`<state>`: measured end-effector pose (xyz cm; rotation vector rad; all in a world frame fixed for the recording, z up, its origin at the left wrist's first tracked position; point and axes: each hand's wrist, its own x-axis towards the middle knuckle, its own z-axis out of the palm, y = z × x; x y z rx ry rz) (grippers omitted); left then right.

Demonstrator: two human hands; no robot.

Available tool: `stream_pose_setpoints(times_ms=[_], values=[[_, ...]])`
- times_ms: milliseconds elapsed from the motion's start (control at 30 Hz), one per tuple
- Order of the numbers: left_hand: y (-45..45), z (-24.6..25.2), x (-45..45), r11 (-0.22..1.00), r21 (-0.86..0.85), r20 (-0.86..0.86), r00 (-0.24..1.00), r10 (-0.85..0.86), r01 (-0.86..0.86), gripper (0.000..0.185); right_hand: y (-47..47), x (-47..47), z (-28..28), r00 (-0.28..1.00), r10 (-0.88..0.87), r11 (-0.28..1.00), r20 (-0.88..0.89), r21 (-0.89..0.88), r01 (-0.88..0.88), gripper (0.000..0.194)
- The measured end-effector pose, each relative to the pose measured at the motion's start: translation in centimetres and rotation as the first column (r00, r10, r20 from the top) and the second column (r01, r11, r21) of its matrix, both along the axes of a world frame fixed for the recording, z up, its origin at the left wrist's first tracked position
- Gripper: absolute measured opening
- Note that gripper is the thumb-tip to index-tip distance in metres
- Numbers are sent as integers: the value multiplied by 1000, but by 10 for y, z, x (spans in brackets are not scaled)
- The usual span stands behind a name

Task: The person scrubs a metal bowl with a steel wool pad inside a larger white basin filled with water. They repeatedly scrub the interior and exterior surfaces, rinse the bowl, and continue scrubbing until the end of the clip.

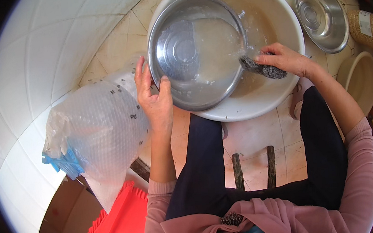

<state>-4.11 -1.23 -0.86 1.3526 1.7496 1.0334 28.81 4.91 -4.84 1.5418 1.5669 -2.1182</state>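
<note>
My left hand (154, 96) grips the left rim of a steel basin (184, 96), thumb over the rim and fingers outside it. The basin is tilted over a large white plastic tub (284, 16), and cloudy water lies in its right part. Brownish water (254, 19) shows in the tub. In my right hand (282, 58) is a dark grey scouring pad (262, 67), held at the basin's right rim. The fingers pinch its upper side.
A second steel basin (323, 15) and a cream plastic basin (359, 79) stand at the right, near a woven straw item (368, 30). A bubble-wrap bundle (103, 124) with a blue clip (64, 162) and red cloth (116, 224) lie at the left, beside a white tiled wall (18, 82).
</note>
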Motion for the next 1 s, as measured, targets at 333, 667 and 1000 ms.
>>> stream_pose_setpoints(times_ms=[333, 667, 1000], values=[[-11, -30, 2, 982, -103, 523, 831, 191, -161, 39, -84, -142, -75, 985, 140, 846, -98, 529, -68, 47], [-16, -21, 15, 968, -106, 544, 802, 247, -226, 42, -82, -165, -41, 938, 140, 840, -318, 540, 58, 38], [-9, -21, 13, 974, -105, 582, 782, 224, -201, 38, -98, -178, -55, 934, 127, 838, -333, 540, 79, 39]])
